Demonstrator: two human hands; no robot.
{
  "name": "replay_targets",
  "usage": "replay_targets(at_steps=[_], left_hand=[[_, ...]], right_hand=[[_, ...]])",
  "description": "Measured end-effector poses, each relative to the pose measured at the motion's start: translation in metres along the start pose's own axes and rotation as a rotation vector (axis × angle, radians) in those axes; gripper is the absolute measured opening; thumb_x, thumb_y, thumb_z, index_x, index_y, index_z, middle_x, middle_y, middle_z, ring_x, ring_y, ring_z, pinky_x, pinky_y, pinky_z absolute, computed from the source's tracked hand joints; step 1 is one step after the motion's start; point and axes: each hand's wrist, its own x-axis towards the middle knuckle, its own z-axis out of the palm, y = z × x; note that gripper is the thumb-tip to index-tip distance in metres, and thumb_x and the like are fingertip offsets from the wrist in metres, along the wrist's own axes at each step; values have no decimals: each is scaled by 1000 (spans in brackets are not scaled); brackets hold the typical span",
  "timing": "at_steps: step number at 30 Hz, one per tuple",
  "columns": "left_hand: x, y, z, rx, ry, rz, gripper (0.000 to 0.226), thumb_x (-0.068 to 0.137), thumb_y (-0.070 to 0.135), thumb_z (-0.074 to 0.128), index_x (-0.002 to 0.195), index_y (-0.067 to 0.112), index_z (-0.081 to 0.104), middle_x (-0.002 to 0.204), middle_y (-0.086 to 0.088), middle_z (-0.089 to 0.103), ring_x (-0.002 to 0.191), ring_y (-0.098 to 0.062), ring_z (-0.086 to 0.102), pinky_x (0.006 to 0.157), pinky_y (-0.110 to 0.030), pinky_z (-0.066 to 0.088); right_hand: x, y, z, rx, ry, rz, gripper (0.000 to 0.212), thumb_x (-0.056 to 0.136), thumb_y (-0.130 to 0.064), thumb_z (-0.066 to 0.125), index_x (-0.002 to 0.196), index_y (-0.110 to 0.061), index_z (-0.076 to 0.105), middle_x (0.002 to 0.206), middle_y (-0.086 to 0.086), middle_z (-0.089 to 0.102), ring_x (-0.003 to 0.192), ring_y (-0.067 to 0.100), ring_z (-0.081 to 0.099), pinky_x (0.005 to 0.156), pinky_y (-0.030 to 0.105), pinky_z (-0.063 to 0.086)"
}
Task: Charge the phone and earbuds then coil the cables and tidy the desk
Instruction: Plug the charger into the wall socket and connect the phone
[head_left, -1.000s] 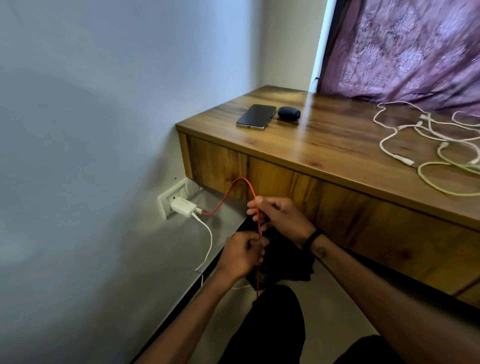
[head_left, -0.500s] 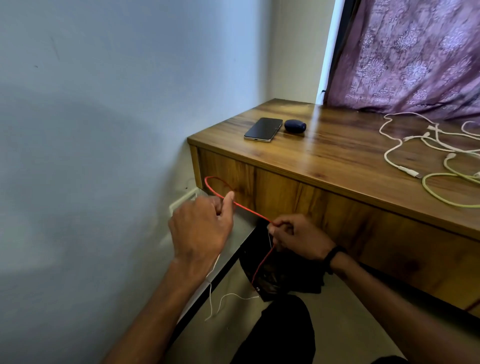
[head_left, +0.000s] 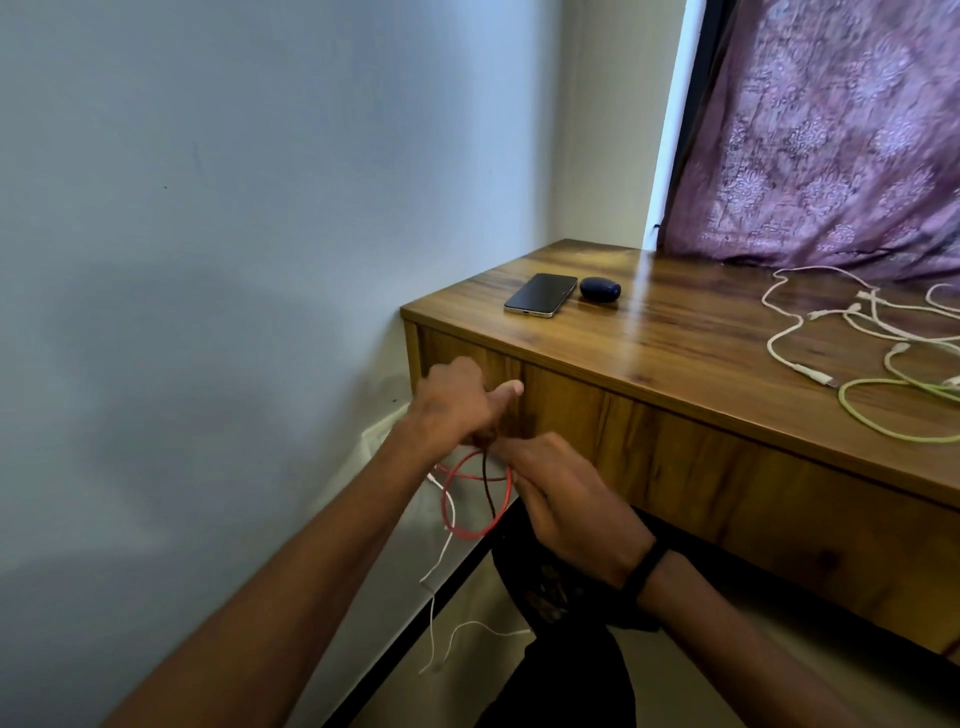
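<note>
Red cable (head_left: 475, 499) forms 1 loop that I see pinched by both hands, left (head_left: 457, 405) and right (head_left: 566, 504), fingers clenched around it below the table (head_left: 701, 364).

Bare forearms; black band (head_left: 645, 570) on right wrist; dark trousers (head_left: 566, 680)

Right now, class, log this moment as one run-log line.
step: coiling red cable | left hand: holds loop | right hand: holds cable | phone, earbud case: unplugged on desk
</note>
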Motion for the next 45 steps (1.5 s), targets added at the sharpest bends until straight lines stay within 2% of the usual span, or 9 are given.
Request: replay_targets(at_steps=[2, 7, 11, 14, 20, 25, 29, 34, 45], left_hand=[[11, -4, 7, -126, -252, -117, 65, 99, 65, 45, 88, 8, 74, 82, -6, 72, 76, -20, 71, 70, -33, 58], [14, -18, 11, -371, -392, -185, 32, 83, 28, 84, 98, 0, 76, 76, -7, 72, 55, -10, 62, 52, -20, 51], [1, -21, -7, -602, -383, -5, 25, 81, 18, 85, 99, 0, 79, 83, -12, 78, 51, -4, 59, 49, -17, 48], [-15, -18, -29, -643, -419, 134, 28, 80, 26, 86, 101, 9, 81, 92, -9, 80, 65, -5, 63, 59, -18, 51], [-37, -21, -68, -654, -530, 232, 39, 80, 34, 82, 114, 16, 77, 102, -10, 79, 92, -18, 71, 85, -31, 57], [-14, -50, -48, -849, -614, -125, 68, 95, 62, 51, 116, 1, 71, 110, -21, 76, 96, -28, 73, 89, -38, 61], [-2, -41, -23, -1042, -683, -205, 50, 105, 42, 48, 114, -2, 68, 92, -16, 76, 80, -24, 75, 73, -34, 65], [22, -20, -31, -1407, -488, -200, 39, 108, 26, 47, 115, -5, 70, 104, -20, 77, 77, -18, 78, 66, -29, 65], [94, 15, -73, -1219, 76, -89, 47, 112, 41, 26, 127, 8, 57, 69, -3, 55, 49, -9, 35, 46, -22, 29]], right_hand=[[-2, -4, 5, -106, -43, -40, 46, 101, -9, 48, 146, -19, 54, 129, 1, 68, 105, 24, 56, 74, 39, 58], [-14, 0, 12, -122, -60, -76, 57, 99, -10, 42, 154, -28, 42, 134, 1, 66, 110, 22, 58, 77, 37, 59], [-12, 4, 7, 389, 112, 294, 35, 106, -19, 53, 139, -29, 45, 96, -6, 77, 79, 8, 73, 74, 34, 62], [1, 16, 0, 395, 181, 474, 39, 96, -32, 71, 131, -31, 53, 83, -4, 76, 70, 5, 71, 66, 29, 60], [37, 16, -13, 292, 123, 447, 7, 101, -26, 65, 99, -23, 71, 75, -5, 76, 66, 0, 70, 63, 24, 57], [48, 5, -19, 180, 240, 243, 15, 100, -18, 64, 111, -22, 74, 85, -10, 76, 75, 2, 68, 67, 15, 53], [44, -21, -12, 19, 95, -67, 28, 98, -22, 58, 124, -19, 70, 101, -3, 74, 85, 5, 64, 73, 25, 57], [29, -34, 7, -144, -17, -239, 29, 97, -20, 55, 124, -21, 67, 94, -2, 69, 85, 15, 58, 65, 34, 52], [63, -14, -5, -240, -449, -222, 44, 107, -26, 41, 151, -28, 42, 116, 13, 67, 98, 31, 64, 79, 43, 55]])
